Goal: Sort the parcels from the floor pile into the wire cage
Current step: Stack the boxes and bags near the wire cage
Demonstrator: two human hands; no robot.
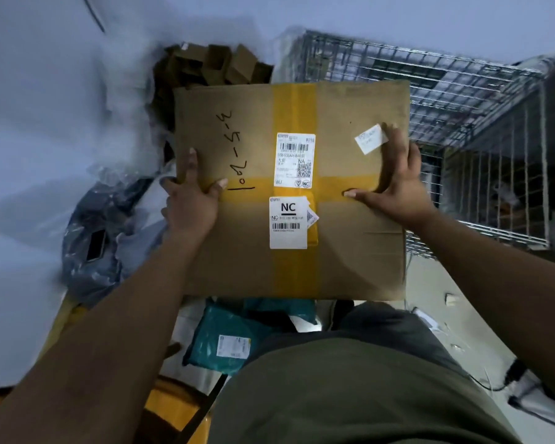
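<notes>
Left hand (191,201) grips box (350,267), right hand (396,184) presses top; label (288,222) "NC".

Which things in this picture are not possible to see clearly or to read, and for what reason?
1. Head view: the small print on the labels of the cardboard box is too small to read; only "NC" is legible.
2. Head view: what lies in the wire cage is blurred, and the cardboard box covers part of it.
3. Head view: the white pile at the upper left is smeared by motion.
4. Head view: the cardboard box edge hides the left hand fingers below it.
</notes>
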